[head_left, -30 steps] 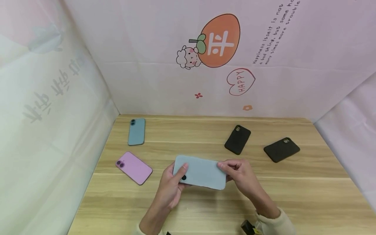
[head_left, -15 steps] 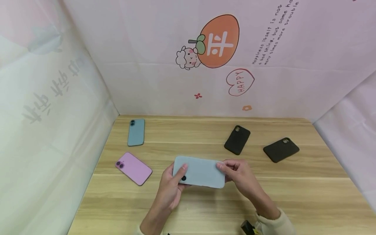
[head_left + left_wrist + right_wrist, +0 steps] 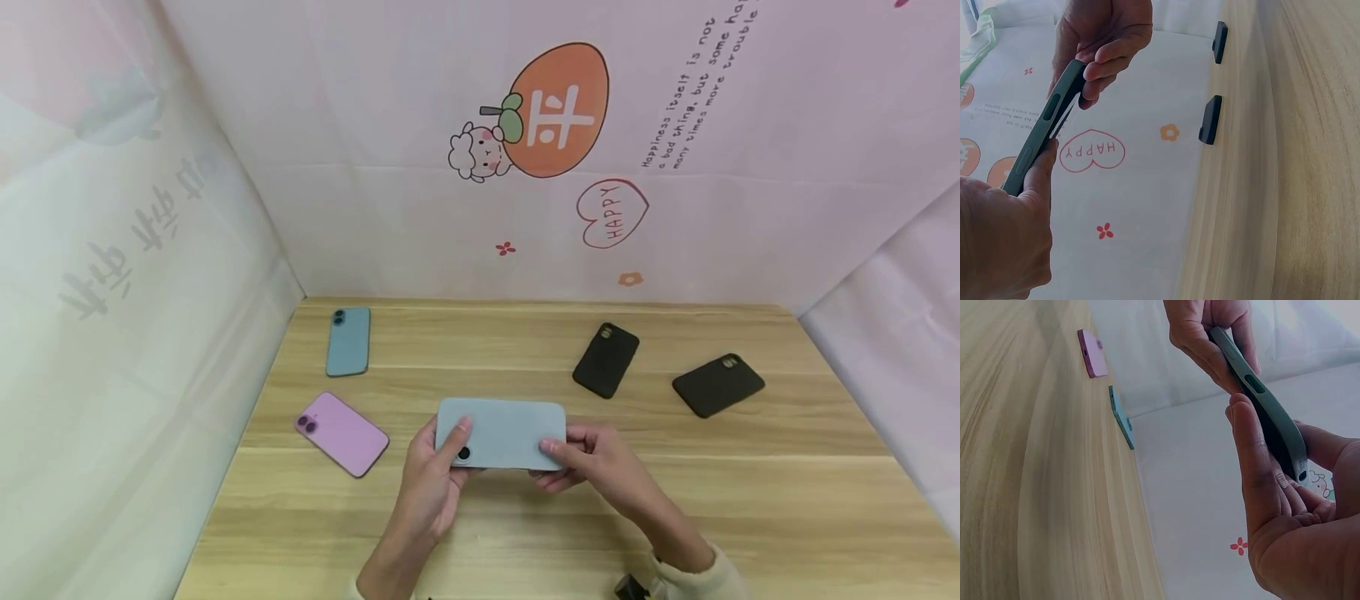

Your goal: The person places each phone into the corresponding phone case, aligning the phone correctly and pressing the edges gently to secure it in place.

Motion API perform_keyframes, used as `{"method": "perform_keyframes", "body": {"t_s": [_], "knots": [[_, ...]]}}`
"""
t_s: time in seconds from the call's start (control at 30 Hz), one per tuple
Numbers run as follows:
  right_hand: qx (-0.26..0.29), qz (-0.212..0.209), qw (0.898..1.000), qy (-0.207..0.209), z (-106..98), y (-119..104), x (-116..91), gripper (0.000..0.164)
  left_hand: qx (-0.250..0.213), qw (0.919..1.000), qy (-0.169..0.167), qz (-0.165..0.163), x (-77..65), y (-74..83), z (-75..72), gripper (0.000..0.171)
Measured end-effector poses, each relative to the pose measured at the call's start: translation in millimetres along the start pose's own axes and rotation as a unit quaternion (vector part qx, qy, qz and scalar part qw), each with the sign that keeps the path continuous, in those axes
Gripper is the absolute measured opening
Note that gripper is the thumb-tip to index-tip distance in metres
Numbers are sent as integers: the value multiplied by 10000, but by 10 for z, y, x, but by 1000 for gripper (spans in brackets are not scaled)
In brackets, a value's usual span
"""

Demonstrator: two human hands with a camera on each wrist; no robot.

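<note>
A phone in a pale blue-grey case [image 3: 502, 429] is held sideways above the table, its back up and a dark lens at the near left corner. My left hand [image 3: 438, 475] grips its left end, thumb across the back and fingers beneath. At the other end, my right hand [image 3: 592, 458] pinches the near right corner between thumb on the back and fingers underneath. In the right wrist view, the green-grey side of the phone case [image 3: 1279, 415] shows an oval cutout and a port opening. A dark face is on its underside.
A blue phone [image 3: 348, 342] and a pink phone [image 3: 343, 433] lie on the wooden table [image 3: 480, 542] at left. To the right are two black phone cases, one upright-angled [image 3: 606, 360] and one slanted [image 3: 718, 385]. White printed cloth [image 3: 390, 217] encloses the back and sides.
The phone has levelled out and shifted slightly left. My right hand has slid from its right end toward the near corner, its fingers now showing below the edge.
</note>
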State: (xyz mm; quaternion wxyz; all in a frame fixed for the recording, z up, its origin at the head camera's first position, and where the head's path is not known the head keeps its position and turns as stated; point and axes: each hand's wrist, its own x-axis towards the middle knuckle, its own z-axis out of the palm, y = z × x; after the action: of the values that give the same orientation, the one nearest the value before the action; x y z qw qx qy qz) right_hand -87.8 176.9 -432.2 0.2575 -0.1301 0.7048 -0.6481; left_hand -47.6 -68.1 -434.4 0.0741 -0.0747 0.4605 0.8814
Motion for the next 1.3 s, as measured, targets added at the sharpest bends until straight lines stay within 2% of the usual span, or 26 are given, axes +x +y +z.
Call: {"method": "perform_keyframes", "body": {"t_s": [0.43,0.8,1.3], "knots": [[182,-56,9993,-321,53,33,-18,35,-54,9999,130,-40,17,-5,-26,47],[238,-81,9991,-339,42,69,-29,35,-37,10000,26,-17,26,-34,-31,50],[349,-269,9981,-442,48,128,-38,37,-117,9998,47,-129,30,-36,-36,49]]}}
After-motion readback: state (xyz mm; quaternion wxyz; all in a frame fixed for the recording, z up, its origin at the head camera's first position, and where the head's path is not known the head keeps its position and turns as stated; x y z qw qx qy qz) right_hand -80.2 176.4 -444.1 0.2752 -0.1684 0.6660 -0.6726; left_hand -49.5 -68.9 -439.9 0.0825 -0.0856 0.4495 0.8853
